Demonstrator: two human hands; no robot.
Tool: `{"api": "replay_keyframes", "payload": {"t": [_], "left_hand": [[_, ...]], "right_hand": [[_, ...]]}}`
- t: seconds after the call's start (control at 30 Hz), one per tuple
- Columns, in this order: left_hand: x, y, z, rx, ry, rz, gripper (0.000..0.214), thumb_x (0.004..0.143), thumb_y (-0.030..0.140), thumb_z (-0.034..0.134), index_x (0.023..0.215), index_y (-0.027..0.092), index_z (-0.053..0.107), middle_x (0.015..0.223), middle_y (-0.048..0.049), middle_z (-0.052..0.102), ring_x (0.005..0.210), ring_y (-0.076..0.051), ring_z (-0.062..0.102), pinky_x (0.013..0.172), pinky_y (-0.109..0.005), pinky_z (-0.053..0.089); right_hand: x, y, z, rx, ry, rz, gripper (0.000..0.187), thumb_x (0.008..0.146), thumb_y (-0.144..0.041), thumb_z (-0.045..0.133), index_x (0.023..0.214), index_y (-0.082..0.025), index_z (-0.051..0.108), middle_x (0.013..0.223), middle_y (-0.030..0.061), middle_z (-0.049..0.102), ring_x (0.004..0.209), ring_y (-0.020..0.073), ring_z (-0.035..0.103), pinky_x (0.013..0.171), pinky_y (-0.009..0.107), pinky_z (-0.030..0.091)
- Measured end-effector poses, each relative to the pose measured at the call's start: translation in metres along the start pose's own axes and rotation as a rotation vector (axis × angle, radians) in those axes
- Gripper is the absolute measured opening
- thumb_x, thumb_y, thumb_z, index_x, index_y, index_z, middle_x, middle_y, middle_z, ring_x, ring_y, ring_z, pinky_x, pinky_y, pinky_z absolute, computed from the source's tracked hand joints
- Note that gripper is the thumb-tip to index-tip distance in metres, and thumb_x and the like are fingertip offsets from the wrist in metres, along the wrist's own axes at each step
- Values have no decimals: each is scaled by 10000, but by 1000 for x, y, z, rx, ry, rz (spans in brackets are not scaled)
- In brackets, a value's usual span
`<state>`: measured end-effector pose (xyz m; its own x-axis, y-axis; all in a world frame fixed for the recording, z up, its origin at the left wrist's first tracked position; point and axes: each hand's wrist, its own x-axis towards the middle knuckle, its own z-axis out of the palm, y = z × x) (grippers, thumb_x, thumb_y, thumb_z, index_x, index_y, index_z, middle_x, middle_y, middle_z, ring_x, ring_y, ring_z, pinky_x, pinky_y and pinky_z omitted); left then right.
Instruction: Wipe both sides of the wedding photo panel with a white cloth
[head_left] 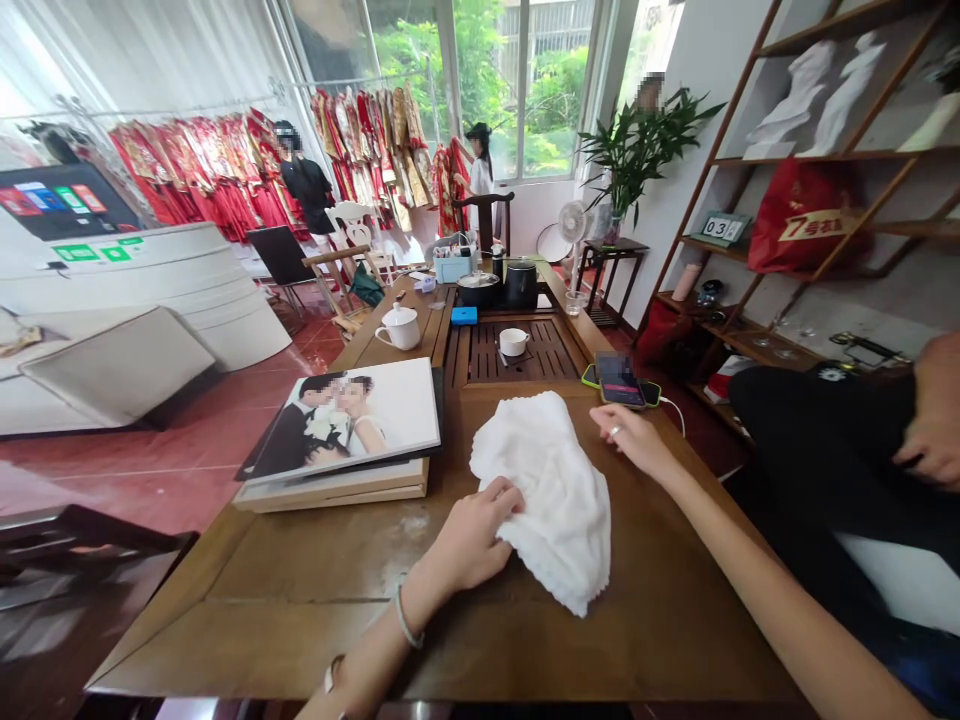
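A white cloth (547, 490) with a scalloped edge lies crumpled on the wooden table in front of me. My left hand (476, 530) rests at its left side, with bent fingers gripping the fabric. To the right of the cloth, my right hand (630, 437), with a ring on one finger, hovers or rests over the table, apart from the cloth. Its fingers are loosely bent with nothing visible in them. Just beyond it lies a phone (619, 380) with its screen lit, beside a second phone in a green case (651, 394) with a white cable.
Left on the table (300, 610), a wedding photo panel (405, 400) lies on stacked albums. A slotted tea tray (480, 362) holds a white cup (514, 342); a lidded mug (399, 327) stands nearby. A seated person's hand (934, 440) is at right. Other people stand near clothing racks.
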<state>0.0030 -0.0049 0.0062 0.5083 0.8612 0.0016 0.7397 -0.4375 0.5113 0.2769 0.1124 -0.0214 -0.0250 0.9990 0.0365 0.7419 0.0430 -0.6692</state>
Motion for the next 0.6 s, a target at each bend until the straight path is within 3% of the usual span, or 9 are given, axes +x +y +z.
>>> {"api": "replay_keyframes", "payload": {"t": [0.07, 0.17, 0.27, 0.37, 0.43, 0.53, 0.6], "left_hand": [[-3, 5, 0, -119, -7, 23, 300, 647, 60, 422, 894, 228, 450, 968, -11, 539, 775, -166, 519, 692, -267, 402], [-11, 14, 5, -319, -41, 93, 264, 691, 47, 426, 887, 221, 447, 968, -12, 534, 843, -152, 515, 772, -249, 426], [-22, 21, 12, -391, -91, 122, 337, 685, 50, 504, 975, 220, 503, 1108, -37, 532, 947, -164, 531, 833, -262, 443], [-36, 24, 14, -426, -113, 118, 455, 671, 152, 681, 1099, 236, 552, 1305, -75, 470, 1122, -229, 511, 929, -323, 439], [-45, 23, 13, -467, -68, 86, 465, 693, 282, 739, 1129, 252, 579, 1377, -85, 432, 1240, -267, 451, 1032, -383, 381], [-50, 15, 12, -532, 174, -91, 383, 786, 349, 666, 1148, 256, 580, 1421, -99, 391, 1340, -277, 353, 1109, -445, 293], [-42, 8, 13, -694, 276, -266, 584, 790, 345, 659, 1317, 248, 426, 1454, -138, 346, 1350, -273, 353, 1069, -448, 354]], "right_hand": [[-17, -9, 13, 90, -146, -119, 549, 809, -631, 504, 1179, -233, 582, 1108, 90, 664, 966, 259, 636, 865, 394, 490], [-37, -24, 30, 195, -259, -242, 721, 708, -533, 684, 1330, -231, 482, 1368, 108, 515, 1221, 304, 499, 1008, 438, 404], [-47, -33, 41, 276, -349, -281, 732, 696, -389, 710, 1361, -247, 440, 1356, 86, 528, 1175, 295, 535, 991, 448, 418], [-45, -32, 42, 380, -356, -296, 620, 666, -284, 704, 1257, -238, 525, 1285, 68, 583, 1110, 278, 575, 980, 441, 429], [-42, -29, 40, 521, -311, -244, 605, 608, -268, 741, 1183, -228, 556, 1292, 69, 579, 1145, 278, 560, 1002, 426, 421], [-41, -25, 35, 824, -261, -20, 665, 553, -302, 775, 1168, -228, 536, 1209, 81, 637, 1080, 293, 612, 938, 432, 483], [-43, -25, 31, 988, -267, 128, 636, 573, -328, 750, 1161, -220, 533, 1154, 96, 670, 1014, 310, 650, 879, 450, 523]]}}
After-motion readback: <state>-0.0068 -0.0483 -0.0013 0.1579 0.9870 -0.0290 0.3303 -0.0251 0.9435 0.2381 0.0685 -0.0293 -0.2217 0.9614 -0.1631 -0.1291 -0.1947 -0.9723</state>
